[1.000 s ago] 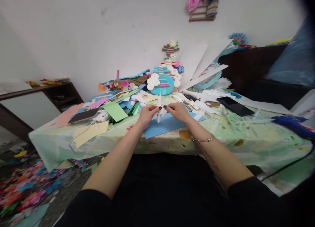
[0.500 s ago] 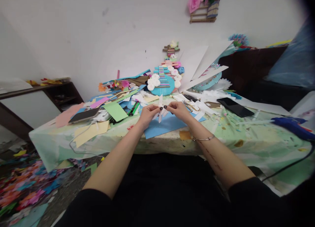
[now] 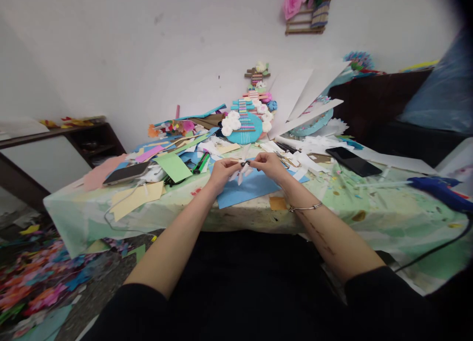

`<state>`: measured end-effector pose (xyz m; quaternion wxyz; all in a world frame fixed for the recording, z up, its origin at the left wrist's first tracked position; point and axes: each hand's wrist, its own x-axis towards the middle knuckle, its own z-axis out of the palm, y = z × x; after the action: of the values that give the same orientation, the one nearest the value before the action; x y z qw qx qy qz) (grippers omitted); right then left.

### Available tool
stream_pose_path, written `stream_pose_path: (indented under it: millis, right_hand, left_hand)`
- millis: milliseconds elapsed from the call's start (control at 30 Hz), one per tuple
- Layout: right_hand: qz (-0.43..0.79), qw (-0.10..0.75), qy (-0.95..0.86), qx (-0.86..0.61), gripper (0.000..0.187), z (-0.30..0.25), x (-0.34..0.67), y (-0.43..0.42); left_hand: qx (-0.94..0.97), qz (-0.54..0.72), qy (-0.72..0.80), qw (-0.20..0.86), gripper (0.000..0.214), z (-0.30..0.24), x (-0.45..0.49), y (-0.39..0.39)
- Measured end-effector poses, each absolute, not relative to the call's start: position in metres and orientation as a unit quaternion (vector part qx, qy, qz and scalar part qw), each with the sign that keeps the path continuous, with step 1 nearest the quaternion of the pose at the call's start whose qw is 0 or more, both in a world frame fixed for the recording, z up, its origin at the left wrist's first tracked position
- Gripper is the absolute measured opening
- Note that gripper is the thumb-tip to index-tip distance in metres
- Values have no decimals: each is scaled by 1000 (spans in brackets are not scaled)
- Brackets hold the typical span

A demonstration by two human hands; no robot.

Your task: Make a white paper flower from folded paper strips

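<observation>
Between my two hands is a small white paper flower (image 3: 243, 175) with pointed, slightly pinkish petals. My left hand (image 3: 223, 173) pinches it from the left, thumb and fingertips together. From the right, my right hand (image 3: 271, 166) pinches it too, its fingertips almost meeting the left ones. The fingers cover the flower's middle. Below the hands lies a sheet of blue paper (image 3: 244, 190) on the table. A green box cutter (image 3: 201, 162) rests left of my left hand. White paper scraps (image 3: 306, 162) lie right of my right hand.
On the cloth-covered table (image 3: 354, 198) are a black phone (image 3: 354, 161), a blue glue gun (image 3: 439, 190) with its cord at the right, a second phone (image 3: 126, 173) and green paper (image 3: 173, 167) at left. Guitar-shaped paper crafts (image 3: 244, 126) lean on the wall.
The paper flower has turned and tilted a little between my fingertips, and its petals point differently. My left fingertips have shifted slightly right; both hands keep their pinch.
</observation>
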<state>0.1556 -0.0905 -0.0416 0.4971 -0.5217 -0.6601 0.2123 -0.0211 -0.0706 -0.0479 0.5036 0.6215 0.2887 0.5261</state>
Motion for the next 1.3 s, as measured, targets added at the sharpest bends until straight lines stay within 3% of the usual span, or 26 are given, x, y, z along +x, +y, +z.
stream_pose_path:
  millis: [967, 1300]
  right_hand:
    - [224, 499, -667, -505, 40, -40, 154, -94]
    - [177, 473, -696, -509, 39, -43, 153, -91]
  left_hand:
    - [618, 523, 274, 519, 32, -50, -21, -70]
    - [647, 531, 316, 446, 27, -50, -22, -71]
